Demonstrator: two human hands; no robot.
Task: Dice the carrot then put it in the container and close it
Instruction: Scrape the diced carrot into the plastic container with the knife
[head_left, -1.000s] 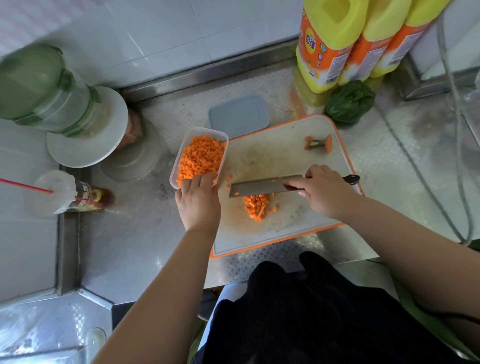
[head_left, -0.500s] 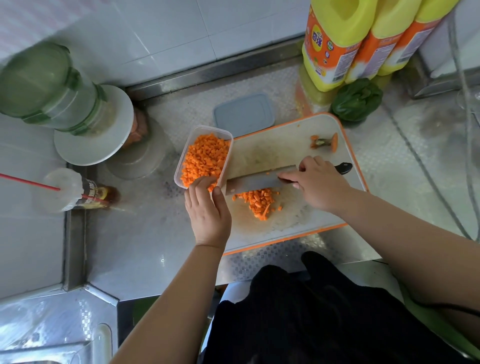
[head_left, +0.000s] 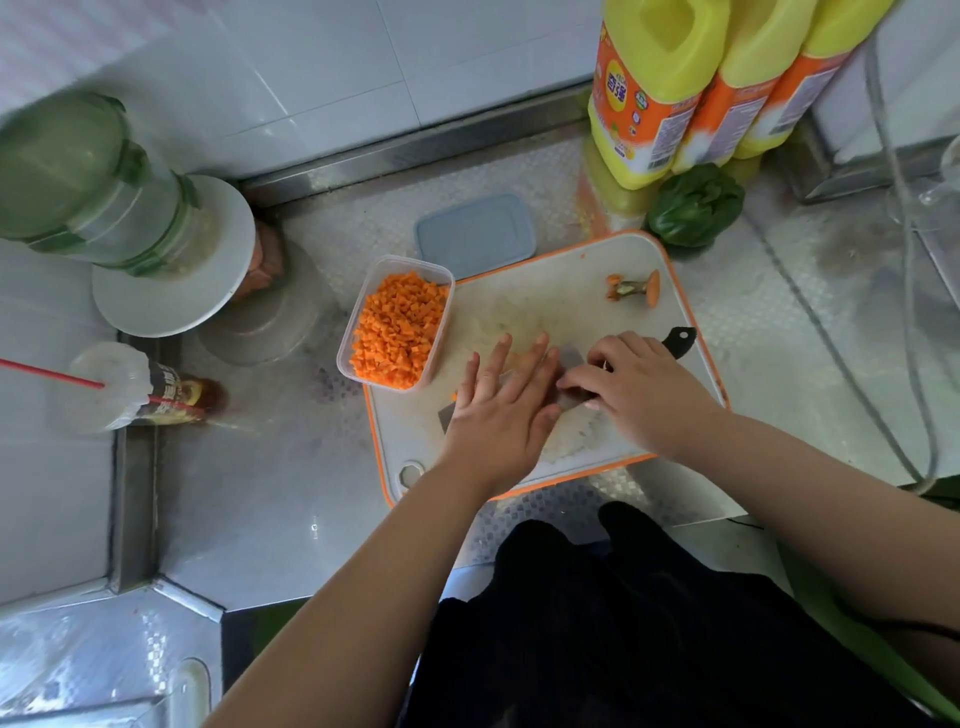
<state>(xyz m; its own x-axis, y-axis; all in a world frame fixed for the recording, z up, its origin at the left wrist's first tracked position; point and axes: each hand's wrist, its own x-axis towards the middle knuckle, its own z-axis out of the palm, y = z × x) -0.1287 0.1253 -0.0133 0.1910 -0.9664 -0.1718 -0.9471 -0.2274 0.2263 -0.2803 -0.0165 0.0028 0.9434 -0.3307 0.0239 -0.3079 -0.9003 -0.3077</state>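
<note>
Knife blade (head_left: 569, 358) mostly under hands

Wall (head_left: 322, 78): white glazed tiles, grey grout, meeting a steel upstand (head_left: 415, 150) along the rear edge. Counter (head_left: 270, 493): stainless steel, embossed chequer pattern, reflective, smeared in places. Left side steps down at a raised steel lip (head_left: 132, 467). Daylight-toned, even lighting, with glare on the steel at lower left. Cable (head_left: 904, 312) trails across the right side.

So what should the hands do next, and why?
Probably lift the knife with the left hand flat over it and tip the last carrot bits into the container. It is already nearly full, and its lid lies off behind it.
</note>
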